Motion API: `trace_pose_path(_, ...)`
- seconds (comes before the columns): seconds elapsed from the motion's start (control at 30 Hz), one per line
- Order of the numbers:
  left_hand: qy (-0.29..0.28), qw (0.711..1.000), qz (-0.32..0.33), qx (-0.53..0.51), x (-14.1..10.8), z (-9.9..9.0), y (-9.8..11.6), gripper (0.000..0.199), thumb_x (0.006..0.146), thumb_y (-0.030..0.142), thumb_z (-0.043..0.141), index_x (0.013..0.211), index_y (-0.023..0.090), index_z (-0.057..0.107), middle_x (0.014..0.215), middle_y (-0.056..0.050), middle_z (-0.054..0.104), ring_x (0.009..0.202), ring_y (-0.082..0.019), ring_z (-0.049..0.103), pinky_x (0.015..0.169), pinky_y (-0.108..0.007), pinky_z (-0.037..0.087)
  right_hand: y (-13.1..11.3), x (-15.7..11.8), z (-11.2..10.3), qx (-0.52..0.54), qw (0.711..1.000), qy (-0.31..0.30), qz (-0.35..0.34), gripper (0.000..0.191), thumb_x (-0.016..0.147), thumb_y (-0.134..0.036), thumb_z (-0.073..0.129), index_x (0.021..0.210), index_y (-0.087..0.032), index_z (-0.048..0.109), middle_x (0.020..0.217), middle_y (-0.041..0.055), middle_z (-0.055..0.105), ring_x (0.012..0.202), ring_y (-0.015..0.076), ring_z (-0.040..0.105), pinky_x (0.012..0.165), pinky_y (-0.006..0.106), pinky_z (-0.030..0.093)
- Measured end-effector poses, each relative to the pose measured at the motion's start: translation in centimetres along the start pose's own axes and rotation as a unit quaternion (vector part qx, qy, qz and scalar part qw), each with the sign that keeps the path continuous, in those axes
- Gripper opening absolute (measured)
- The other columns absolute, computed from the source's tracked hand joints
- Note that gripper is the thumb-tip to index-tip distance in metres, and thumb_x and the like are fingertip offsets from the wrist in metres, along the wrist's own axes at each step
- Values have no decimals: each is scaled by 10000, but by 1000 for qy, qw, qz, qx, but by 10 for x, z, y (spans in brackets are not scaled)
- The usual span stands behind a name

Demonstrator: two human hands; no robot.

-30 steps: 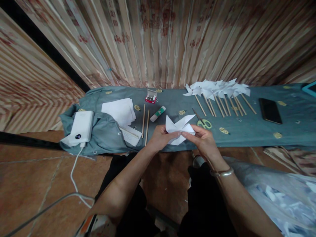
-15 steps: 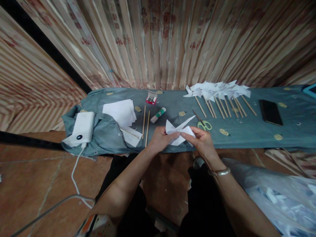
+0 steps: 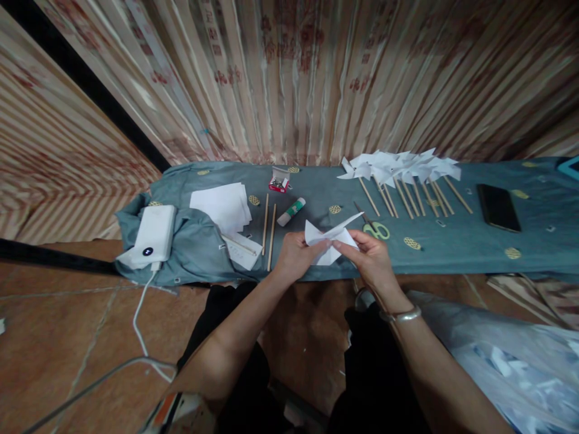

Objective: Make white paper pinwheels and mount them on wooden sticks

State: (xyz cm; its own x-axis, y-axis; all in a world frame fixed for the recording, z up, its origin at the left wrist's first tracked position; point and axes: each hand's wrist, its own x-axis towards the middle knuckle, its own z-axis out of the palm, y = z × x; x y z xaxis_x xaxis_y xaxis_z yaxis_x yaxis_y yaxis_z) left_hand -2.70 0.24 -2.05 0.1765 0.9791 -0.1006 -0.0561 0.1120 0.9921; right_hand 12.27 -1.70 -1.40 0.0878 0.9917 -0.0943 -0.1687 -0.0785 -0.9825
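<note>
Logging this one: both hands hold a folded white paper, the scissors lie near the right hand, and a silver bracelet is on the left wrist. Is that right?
The bracelet is wrong: the head view shows it on the right wrist. The rest stands: left hand and right hand hold the folded white paper, scissors nearby.

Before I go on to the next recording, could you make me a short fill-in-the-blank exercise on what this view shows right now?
The left hand and the right hand hold a folded white piece made of ____. The scissors have handles coloured ____. The small red box stands ____, showing what lies inside. In the picture, the black phone lies to the ____ of the white pinwheels.

Missing words: paper; green; open; right.
</note>
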Motion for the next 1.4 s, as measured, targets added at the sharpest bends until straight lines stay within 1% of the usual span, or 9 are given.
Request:
trace_pose_path(0.17,14,1000,24,7,2,0,-4,293,644,388,767,735,112,735,687,-38,706,597,-140,583,568,-239,441,1,2,0,4,1000,-3,0,272,545,-389,869,715,-235,723,705,-31,740,587,130,628,619,268,519)
trace_pose_path(0.27,10,999,30,7,3,-1,-6,292,646,395,761,734,118,734,695,-40,710,601,-146,589,565,-241,445,2,2,-1,11,1000,-3,8,279,536,-390,874,714,-229,731,687,-30,735,576,122,620,603,253,507)
trace_pose_path(0.4,1,1000,27,4,4,-1,-5,283,635,392,770,722,126,732,690,-43,704,595,-146,586,548,-241,443,2,2,-3,25,999,-11,38,292,527,-385,882,733,-228,747,668,-30,731,573,121,624,599,247,501)
trace_pose_path(0.53,-11,1000,11,-12,3,-2,-3,278,613,387,787,683,128,713,660,-37,684,571,-139,570,518,-235,426,3,0,-7,37,997,-28,61,281,553,-363,876,775,-231,766,722,-16,756,587,126,642,626,255,512)
trace_pose_path(0.73,-34,998,-9,-45,2,-2,-2,293,584,386,806,661,125,698,624,-26,656,543,-124,547,509,-234,419,4,-1,-9,47,996,-48,66,264,601,-336,857,825,-231,766,754,-3,764,619,148,665,652,276,525)
trace_pose_path(0.97,-28,998,-16,-53,5,-4,-3,300,560,381,808,665,121,702,610,-20,645,530,-118,537,502,-228,399,2,-1,-4,43,997,-27,64,273,567,-347,871,781,-223,754,759,2,764,620,150,661,636,273,529)
trace_pose_path(1.13,-18,998,-20,-48,3,-4,-1,300,583,391,792,661,116,697,592,-12,629,506,-104,515,486,-217,374,3,-1,-2,48,996,-12,73,304,535,-354,889,771,-219,753,724,-5,756,602,135,657,620,247,530)
trace_pose_path(1.27,-24,998,-14,-60,2,-3,1,306,602,408,784,682,123,706,585,-11,627,498,-104,510,471,-214,365,6,0,-1,51,996,-10,74,299,564,-354,879,799,-220,753,738,3,760,595,136,662,626,254,540)
trace_pose_path(1.4,-27,998,1,-62,2,-4,-2,325,615,426,778,709,122,714,603,-14,641,513,-108,529,484,-215,383,9,1,-1,53,995,-5,81,307,573,-346,876,822,-221,748,727,6,759,575,140,661,597,255,537)
